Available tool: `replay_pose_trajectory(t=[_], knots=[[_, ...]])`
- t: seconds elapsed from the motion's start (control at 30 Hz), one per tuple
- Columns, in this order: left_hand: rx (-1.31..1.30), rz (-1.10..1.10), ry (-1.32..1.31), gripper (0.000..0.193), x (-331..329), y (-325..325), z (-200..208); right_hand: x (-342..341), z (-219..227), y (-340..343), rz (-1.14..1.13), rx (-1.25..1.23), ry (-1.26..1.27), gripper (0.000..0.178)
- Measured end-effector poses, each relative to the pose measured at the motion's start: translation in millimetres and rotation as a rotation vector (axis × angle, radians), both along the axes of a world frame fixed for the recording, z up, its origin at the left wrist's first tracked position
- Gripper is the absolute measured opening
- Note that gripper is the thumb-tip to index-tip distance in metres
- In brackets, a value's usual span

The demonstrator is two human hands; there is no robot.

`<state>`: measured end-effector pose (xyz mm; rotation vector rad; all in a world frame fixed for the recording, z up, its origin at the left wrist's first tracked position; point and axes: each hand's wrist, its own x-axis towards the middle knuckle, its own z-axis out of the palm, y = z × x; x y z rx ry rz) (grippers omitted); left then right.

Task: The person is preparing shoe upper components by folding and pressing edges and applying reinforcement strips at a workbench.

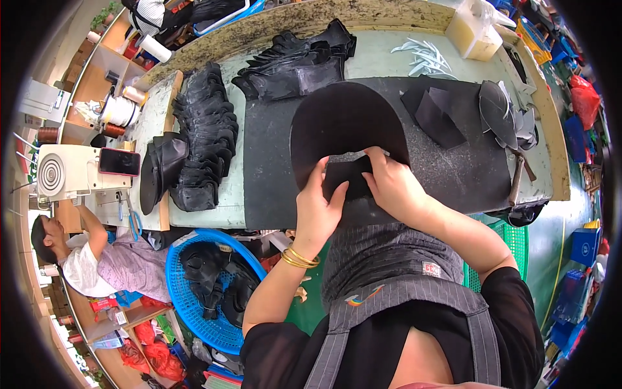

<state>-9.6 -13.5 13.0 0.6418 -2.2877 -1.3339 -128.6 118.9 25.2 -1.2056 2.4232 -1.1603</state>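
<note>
You hold the black curved piece [346,120] above the dark mat [278,178] of the worktop [382,57], with its rounded side away from you. The grip of your left hand [322,201] is pinching the near edge of this piece at its left part, between thumb and fingers; the grip of your right hand [395,188] is pinching it at the right part. Between your thumbs one small dark flap [348,176] is seen, but I cannot tell if it belongs to the same piece. To the left of the mat lies a long row of black parts [206,123]; at its far edge, toward the left, is a pile of black parts [301,71]. Beyond the far edge, toward the right, are the white strips [424,59]. On the right half of the mat lies a dark flat piece [435,117], and a hammer [516,178] is at its right edge.
</note>
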Motion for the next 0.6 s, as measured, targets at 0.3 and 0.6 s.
replay_pose_trajectory(t=[0.3, 0.6], knots=[[-0.557, -0.081, -0.17, 0.018, 0, 8, -4, -3, 3, 0, 0.127, 0.59, 0.18, 0.021], [-0.578, -0.104, -0.192, 0.016, -5, 9, 1, -8, -15, 4, 0.137, 0.378, 0.384, 0.022]])
